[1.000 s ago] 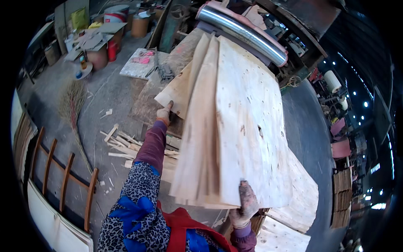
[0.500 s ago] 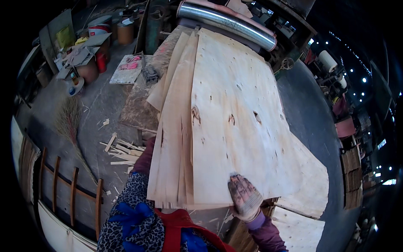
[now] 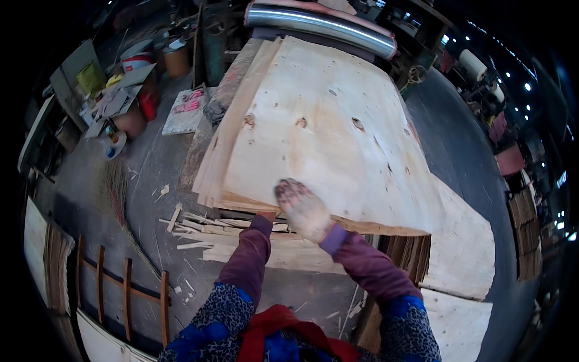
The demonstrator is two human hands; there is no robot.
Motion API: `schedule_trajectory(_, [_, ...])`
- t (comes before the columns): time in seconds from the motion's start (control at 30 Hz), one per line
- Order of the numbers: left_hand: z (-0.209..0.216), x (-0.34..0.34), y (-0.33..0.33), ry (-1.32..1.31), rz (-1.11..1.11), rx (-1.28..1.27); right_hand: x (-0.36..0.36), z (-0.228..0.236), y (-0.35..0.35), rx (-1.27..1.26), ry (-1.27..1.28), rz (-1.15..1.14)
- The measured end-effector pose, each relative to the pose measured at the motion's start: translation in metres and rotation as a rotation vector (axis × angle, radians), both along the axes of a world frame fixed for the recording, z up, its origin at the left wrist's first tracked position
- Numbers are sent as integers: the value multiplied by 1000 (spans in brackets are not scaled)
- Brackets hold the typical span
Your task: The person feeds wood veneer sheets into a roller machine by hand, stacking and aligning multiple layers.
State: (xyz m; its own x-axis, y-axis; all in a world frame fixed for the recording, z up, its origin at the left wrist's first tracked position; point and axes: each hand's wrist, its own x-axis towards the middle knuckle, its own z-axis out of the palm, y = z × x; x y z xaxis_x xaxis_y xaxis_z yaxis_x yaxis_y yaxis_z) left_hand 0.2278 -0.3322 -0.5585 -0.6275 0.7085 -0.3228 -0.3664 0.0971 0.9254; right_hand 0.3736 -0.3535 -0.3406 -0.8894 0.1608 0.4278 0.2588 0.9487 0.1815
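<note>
A large pale wood veneer sheet, marked with dark knots, lies on top of several other sheets on a bench. My right hand, in a whitish glove with dark, dirty fingertips, rests on this top sheet by its near edge, fingers stretched out and slightly blurred. Just left of it, my left hand reaches to the near edge of the stack. Its fingers are hidden beneath the veneer, so their grip does not show. More veneer sheets stick out along the stack's left side.
Beyond the stack lies a shiny metal roller. Further veneer stands lower on the right. Wood scraps are scattered on the floor under the near edge. At left are a broom, a wooden rack and pink gloves on a small board.
The top sheet's near edge has moved away from me and the sheets lie more evenly stacked. My right hand has slid left and forward; my left hand has come to the near edge.
</note>
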Motion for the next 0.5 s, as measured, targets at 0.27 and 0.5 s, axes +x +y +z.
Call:
schedule_trajectory(0.27, [-25, -28, -51, 93, -112, 4, -61, -89, -12, -207, 34, -60])
schedule_trajectory(0.5, [-50, -1, -234, -460, -350, -247, 97, -114, -110, -644, 160, -403])
